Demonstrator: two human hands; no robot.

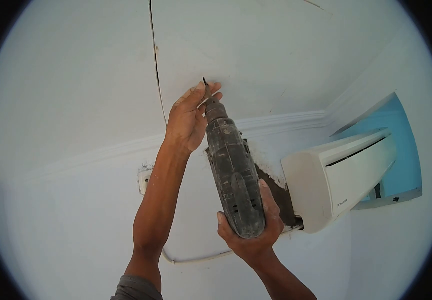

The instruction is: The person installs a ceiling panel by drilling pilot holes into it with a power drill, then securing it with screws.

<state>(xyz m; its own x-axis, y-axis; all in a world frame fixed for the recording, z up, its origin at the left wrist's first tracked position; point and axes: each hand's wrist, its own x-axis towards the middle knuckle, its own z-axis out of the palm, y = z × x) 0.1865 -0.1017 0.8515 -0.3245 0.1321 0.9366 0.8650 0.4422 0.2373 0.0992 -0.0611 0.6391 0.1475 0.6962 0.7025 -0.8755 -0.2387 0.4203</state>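
Observation:
A dark, dusty power drill (233, 175) points up toward the white ceiling (96, 75), its bit (205, 81) at the top end. My right hand (256, 232) is wrapped round the rear of the drill body from below. Up at the front, my left hand (191, 112) has its fingers closed round the bit, just above the chuck (215, 110). The drill hides part of the left fingers. A thin dark crack (155, 60) runs along the ceiling to the left of the bit.
A white air conditioner (336, 175) is mounted at the right, beside a blue recess (401, 150). Broken plaster (278, 197) shows behind the drill. A socket (145, 180) sits by the left forearm, and a pale cable (196, 260) runs along the wall below.

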